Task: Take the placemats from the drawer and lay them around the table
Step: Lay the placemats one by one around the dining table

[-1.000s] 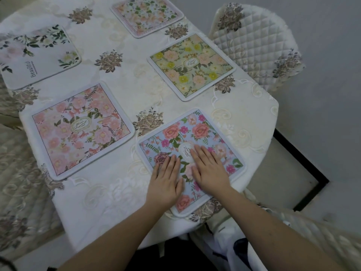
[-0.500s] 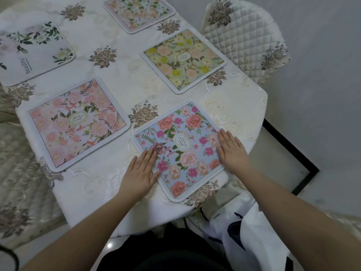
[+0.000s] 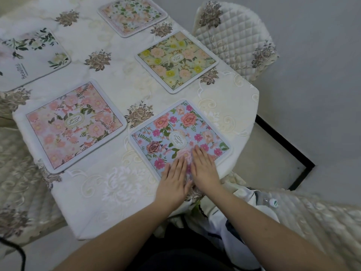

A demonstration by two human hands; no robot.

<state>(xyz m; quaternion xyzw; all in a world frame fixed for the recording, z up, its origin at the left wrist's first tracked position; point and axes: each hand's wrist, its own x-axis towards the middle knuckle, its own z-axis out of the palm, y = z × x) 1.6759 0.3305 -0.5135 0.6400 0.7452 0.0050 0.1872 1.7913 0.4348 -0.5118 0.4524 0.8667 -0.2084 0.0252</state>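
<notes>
Both hands lie flat, fingers straight and together, on the blue placemat (image 3: 180,136), pressing its near half. The left hand (image 3: 173,181) and the right hand (image 3: 205,169) sit side by side, almost touching, their fingertips pointing toward the mat's oval label, which is just beyond them. The heel of the left hand hangs over the mat's near edge.

The blue placemat lies flat at the near right corner of the table (image 3: 121,184), its right corner close to the table's edge. To the left of the blue placemat lies the pink placemat (image 3: 72,125), apart from it with an embroidered flower between them. Beyond the blue placemat lies the yellow placemat (image 3: 175,61), and farther still the pale floral placemat (image 3: 132,15). Far left of the yellow one is the white placemat (image 3: 33,57), cut off by the frame. A quilted chair (image 3: 234,40) stands right of the yellow placemat.
</notes>
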